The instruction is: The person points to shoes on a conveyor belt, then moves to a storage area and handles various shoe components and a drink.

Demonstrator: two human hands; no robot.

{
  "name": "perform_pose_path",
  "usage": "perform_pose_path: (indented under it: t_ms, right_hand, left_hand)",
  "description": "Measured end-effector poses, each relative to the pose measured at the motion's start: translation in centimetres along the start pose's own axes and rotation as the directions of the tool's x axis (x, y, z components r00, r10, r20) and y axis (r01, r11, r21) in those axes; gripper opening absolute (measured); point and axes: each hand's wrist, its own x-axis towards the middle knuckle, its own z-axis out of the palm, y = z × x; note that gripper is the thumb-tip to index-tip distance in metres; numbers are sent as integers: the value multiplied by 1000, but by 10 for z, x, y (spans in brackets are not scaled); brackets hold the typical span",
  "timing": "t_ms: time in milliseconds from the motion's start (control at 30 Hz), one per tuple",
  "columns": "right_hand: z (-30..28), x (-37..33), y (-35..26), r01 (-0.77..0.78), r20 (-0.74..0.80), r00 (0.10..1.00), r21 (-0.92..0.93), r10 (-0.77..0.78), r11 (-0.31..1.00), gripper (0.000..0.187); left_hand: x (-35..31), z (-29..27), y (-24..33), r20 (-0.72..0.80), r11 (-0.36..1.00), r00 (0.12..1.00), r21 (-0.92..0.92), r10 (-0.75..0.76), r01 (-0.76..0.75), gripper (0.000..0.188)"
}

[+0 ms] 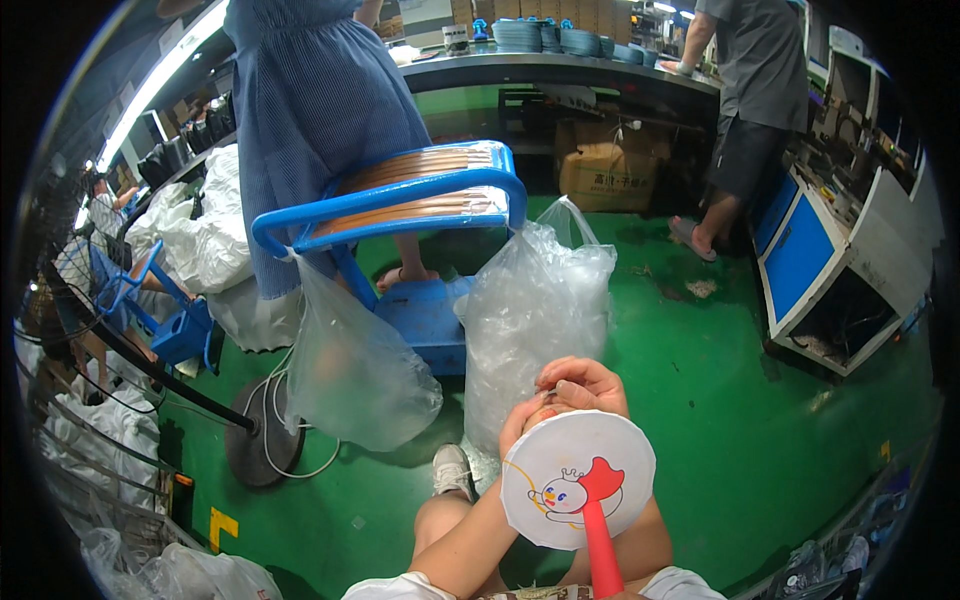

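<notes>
My left hand (514, 420) and my right hand (590, 384) are held together in front of me, above my knees. Their fingers are bent inward and pressed together around something small that I cannot make out. A round white hand fan (545, 475) with a snowman cartoon and a red handle (601, 550) stands between me and my hands. Its disc hides the lower part of both hands and some of my forearms. The handle runs down to the lower edge, and neither hand is seen gripping it.
A blue frame (390, 205) holding wrapped wooden sticks stands ahead, with clear plastic bags (360, 365) hung on it. One person stands behind it; another works at the far bench (470, 72). A fan base (255, 440) with a cable is left; an open cabinet (800, 255) is right.
</notes>
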Motion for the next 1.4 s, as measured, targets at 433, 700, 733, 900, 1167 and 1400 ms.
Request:
perform_pose_path:
  t_ms: [433, 700, 733, 900, 1167, 1400]
  right_hand:
    - [1, 0, 1, -14, 8, 1000, 22, 14, 1000, 9]
    - [0, 0, -2, -3, 9, 1000, 2, 3, 1000, 8]
    - [1, 0, -1, -3, 14, 1000, 9, 2, 1000, 8]
    - [-1, 0, 0, -5, 17, 1000, 19, 4, 1000, 7]
    - [0, -1, -3, -33, 15, 999, 18, 32, 999, 7]
    - [-1, -1, -1, -32, 10, 999, 13, 32, 999, 7]
  left_hand:
    - [4, -10, 3, 141, 993, 988, -91, -64, 77, 28]
    - [4, -13, 2, 185, 992, 977, -50, -105, 117, 26]
    - [5, -20, 5, 211, 987, 969, -69, -127, 144, 26]
    - [5, -16, 3, 133, 995, 987, -39, -87, 93, 26]
    - [0, 0, -1, 135, 997, 989, -24, -65, 69, 25]
    - [-1, 4, -2, 94, 999, 995, -17, -42, 44, 24]
